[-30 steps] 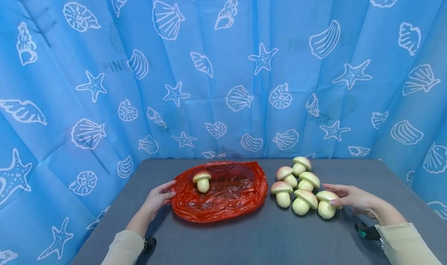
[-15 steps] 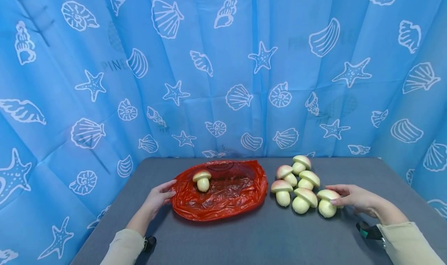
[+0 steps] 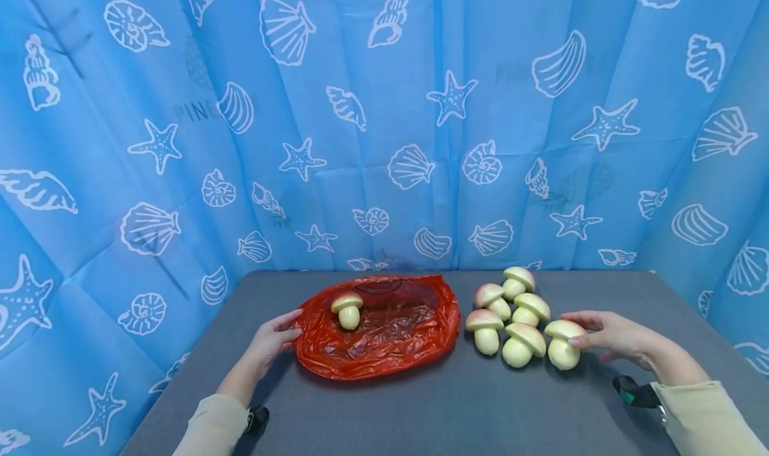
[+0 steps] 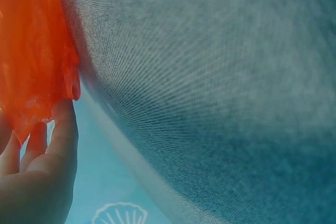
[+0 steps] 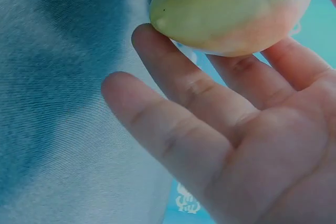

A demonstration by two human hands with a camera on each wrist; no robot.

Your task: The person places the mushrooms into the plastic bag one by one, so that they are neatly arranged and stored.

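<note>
A red plastic bag (image 3: 390, 356) lies spread on the grey table, its mouth toward me, with one cream mushroom (image 3: 348, 312) on it. My left hand (image 3: 270, 342) pinches the bag's left edge between thumb and fingers; in the left wrist view the fingertips meet the crumpled film. My right hand (image 3: 619, 341) holds another mushroom (image 3: 563, 354) by its pinkish cap, thumb on the near side and index finger behind. In the right wrist view the held mushroom (image 5: 226, 17) sits above the other fingers, which are spread and only lightly bent.
Several more mushrooms (image 3: 525, 346) stand in a close cluster just left of the held one, right of the bag. A grey table (image 3: 432, 416) carries everything. Behind it hangs a blue curtain (image 3: 372, 142) with white shell prints.
My right hand has closed on the rightmost mushroom and raised it slightly, a little away from its neighbour. The left hand and the bag stay in place.
</note>
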